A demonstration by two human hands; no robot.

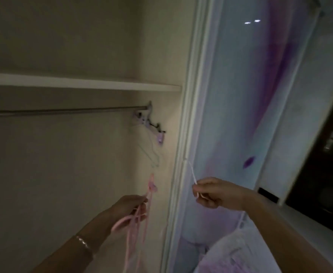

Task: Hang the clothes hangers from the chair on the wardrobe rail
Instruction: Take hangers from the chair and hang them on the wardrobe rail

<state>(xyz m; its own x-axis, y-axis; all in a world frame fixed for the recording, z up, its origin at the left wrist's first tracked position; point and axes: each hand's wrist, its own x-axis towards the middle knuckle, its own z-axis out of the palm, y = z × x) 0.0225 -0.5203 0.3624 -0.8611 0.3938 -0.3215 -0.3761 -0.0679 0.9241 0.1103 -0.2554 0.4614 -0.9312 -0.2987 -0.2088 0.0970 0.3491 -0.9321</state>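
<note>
Dim cream wardrobe [63,154], shelf [83,83] above metal rail [63,110], pale green hanger [154,154] near the rail's right end, left hand [130,208] gripping pink hangers [119,224] below it, right hand [215,192] pinching white hanger [192,174] beside purple-streaked door [250,95]

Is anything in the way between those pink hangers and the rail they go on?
Nothing solid. The left hand holds the pink hangers below the rail. A purple clip hanger and a pale wire hanger hang at its right end, straight above them; further left the rail looks free.
</note>
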